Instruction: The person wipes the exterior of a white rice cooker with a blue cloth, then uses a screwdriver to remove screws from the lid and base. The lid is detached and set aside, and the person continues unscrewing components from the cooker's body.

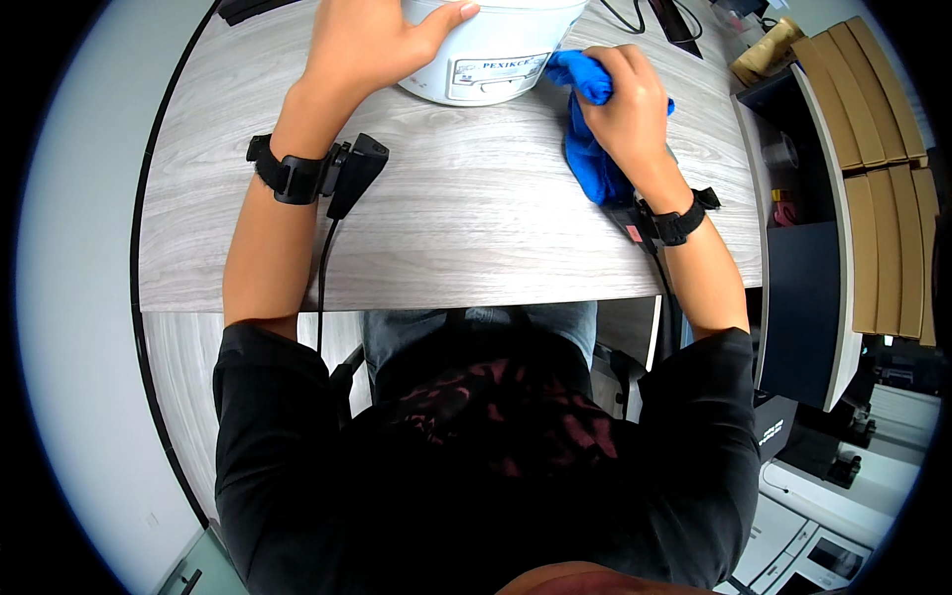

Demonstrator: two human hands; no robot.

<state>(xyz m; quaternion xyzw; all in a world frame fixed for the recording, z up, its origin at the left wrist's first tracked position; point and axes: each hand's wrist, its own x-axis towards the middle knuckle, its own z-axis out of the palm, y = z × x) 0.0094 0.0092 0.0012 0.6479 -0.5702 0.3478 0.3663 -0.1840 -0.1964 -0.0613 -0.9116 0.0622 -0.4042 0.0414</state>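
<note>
A white round-sided container (501, 30) with a pale label panel low on its front stands at the far side of the desk, its top cut off by the view's upper edge. My left hand (377, 40) grips its left side, thumb stretched over the front; the other fingers are mostly out of sight. To the right of the container, my right hand (630, 104) is closed around a bunched blue cloth (592, 164). One fold of the cloth reaches the container's lower right side, and the rest hangs down onto the desk.
The light wood-grain desk (446, 238) ends just before my lap. A dark open cabinet (803, 297) stands along its right side, with stacked brown cardboard boxes (883, 248) beyond. Black cables (635, 15) lie at the far right. Each wrist wears a strapped device (307, 177) trailing a cable.
</note>
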